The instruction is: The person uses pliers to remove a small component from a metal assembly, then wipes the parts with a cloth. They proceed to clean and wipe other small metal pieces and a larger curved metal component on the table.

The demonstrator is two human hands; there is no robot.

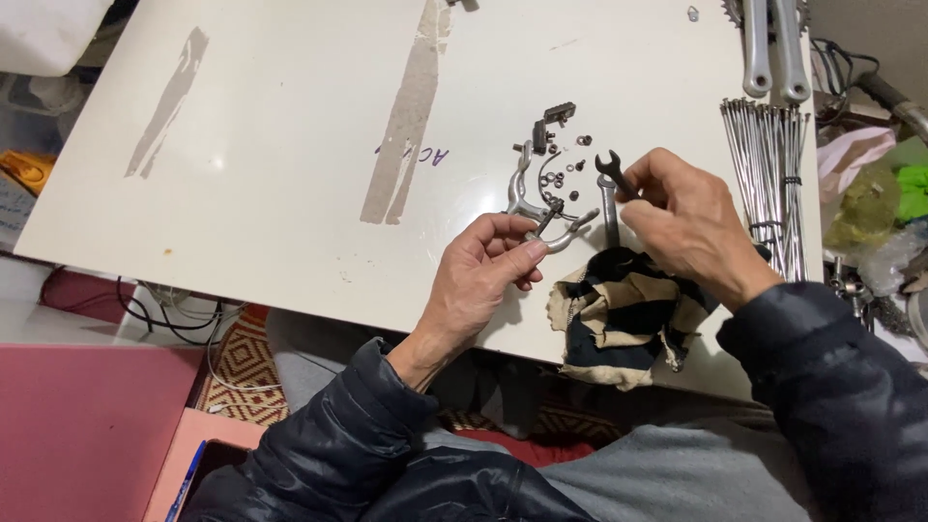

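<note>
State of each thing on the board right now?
left hand: pinching the brake caliper, lifted off the board.
right hand: gripping the open-ended wrench.
nuts and washers: loose, scattered.
striped rag: crumpled at the white board's edge.
spokes: bundled.

packaging: crumpled clear bags (870, 208) | right table edge | pink, green contents

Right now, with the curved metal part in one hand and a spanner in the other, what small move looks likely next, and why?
Probably bringing the spanner in the right hand down onto the bolt of the brake caliper, pinched by the left hand. The spanner's open end hovers just above and beside it, among loose nuts on the white board.
</note>
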